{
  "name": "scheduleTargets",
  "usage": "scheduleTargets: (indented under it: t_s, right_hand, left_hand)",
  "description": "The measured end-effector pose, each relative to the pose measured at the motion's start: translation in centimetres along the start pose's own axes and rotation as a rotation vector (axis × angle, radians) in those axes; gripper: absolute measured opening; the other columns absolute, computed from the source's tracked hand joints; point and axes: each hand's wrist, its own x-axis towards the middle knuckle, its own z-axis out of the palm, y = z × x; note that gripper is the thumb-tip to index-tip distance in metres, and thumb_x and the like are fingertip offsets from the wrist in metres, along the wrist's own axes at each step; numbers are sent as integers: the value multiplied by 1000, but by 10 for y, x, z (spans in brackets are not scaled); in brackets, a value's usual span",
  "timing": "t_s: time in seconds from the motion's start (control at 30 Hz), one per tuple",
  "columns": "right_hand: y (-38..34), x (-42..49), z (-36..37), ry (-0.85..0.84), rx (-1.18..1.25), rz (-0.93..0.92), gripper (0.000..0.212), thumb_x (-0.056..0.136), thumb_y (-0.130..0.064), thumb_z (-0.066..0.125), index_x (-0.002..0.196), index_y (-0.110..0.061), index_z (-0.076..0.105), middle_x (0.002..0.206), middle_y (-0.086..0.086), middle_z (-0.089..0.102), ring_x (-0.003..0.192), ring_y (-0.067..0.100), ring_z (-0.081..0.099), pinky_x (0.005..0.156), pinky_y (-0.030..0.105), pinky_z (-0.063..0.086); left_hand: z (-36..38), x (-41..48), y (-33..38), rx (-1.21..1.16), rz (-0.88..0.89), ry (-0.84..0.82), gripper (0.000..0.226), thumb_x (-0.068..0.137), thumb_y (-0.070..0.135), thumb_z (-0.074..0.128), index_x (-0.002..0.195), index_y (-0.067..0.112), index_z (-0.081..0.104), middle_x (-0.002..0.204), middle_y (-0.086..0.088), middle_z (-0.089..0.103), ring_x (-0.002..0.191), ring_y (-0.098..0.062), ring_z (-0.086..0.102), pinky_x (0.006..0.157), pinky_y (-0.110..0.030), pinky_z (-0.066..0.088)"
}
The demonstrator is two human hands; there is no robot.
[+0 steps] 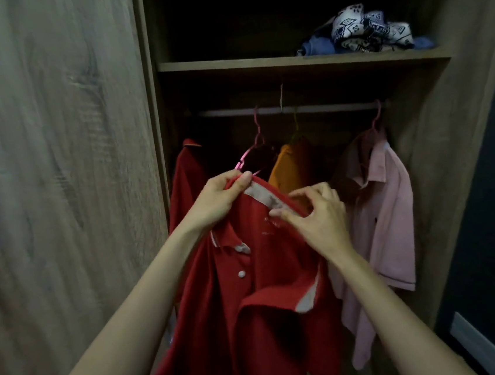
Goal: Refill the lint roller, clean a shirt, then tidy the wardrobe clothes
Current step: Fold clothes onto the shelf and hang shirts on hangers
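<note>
A person's left hand (223, 197) and right hand (316, 213) are pinching the collar of a red polo (253, 309), both clamped on the fabric, holding it before an open wardrobe (435, 125). Just beyond the left hand is hanging a pink hanger (248, 153); past the right, a pink shirt (387, 218).

Single head-worn wide-angle view, facing forward and slightly down into the open wardrobe (437, 143), close in at arm's reach, hanging rail (293, 109) mid-frame, wardrobe shelf (227, 64) above it, forearms entering from below
</note>
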Motion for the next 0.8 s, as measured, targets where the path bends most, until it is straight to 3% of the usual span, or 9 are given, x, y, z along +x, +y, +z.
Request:
scheduleTargets:
  t_s: [0.13,0.23,0.33,0.4,0.5,0.57,0.67,0.8]
  right_hand:
    - [-12,-4,12,-171,498,-69,31,80,-50,68,84,-20,71,81,-5,67,76,6,61,70,40,50]
    - [-18,-4,17,-172,646,-19,28,87,-44,62,79,-19,69,69,-7,66,68,2,57,62,34,48]
    - [-31,2,22,-140,686,3,23,90,-40,60,73,-24,66,62,-16,60,62,-3,52,60,22,41]
    - [-37,6,27,-105,677,17,28,90,-41,58,69,-22,63,60,-12,57,60,-1,50,59,25,41]
    - [-43,12,35,-86,689,11,37,89,-45,57,69,-15,63,61,6,59,60,6,50,57,34,42]
    - [-47,15,39,-113,695,-6,39,88,-48,57,71,-14,65,60,5,59,59,8,50,56,34,42]
    - [-49,22,51,-158,693,48,31,89,-45,58,72,-21,68,60,-9,62,57,3,55,54,24,43]
    - [-44,38,73,-210,754,203,28,90,-40,60,73,-21,70,63,-8,68,60,3,61,56,20,46]
  left_hand:
    - [-1,1,4,121,66,-96,34,96,32,55,76,4,57,66,-2,42,61,-8,39,58,-20,33]
    - [-19,-5,-1,158,55,-88,29,92,35,61,78,10,61,69,-2,54,67,-9,49,64,-24,40]
    - [-38,-11,-10,417,46,-24,20,86,40,67,76,24,65,68,7,63,66,-1,54,65,-23,43]
    - [-49,-16,-16,574,91,65,17,86,37,68,72,27,65,62,10,60,62,-1,53,63,-22,40]
    - [-59,-22,-30,738,149,194,13,88,28,65,84,18,72,72,2,62,71,-10,56,68,-27,41]
    - [-62,-24,-37,546,6,203,15,92,23,61,89,13,72,75,1,63,73,-9,57,70,-24,41]
    - [-63,-26,-35,-31,-329,37,23,97,27,55,100,13,72,90,-9,72,86,-16,66,77,-25,52]
    - [-66,-20,-25,-176,-407,-36,34,91,36,60,104,7,73,98,-13,74,89,-18,71,78,-21,57]
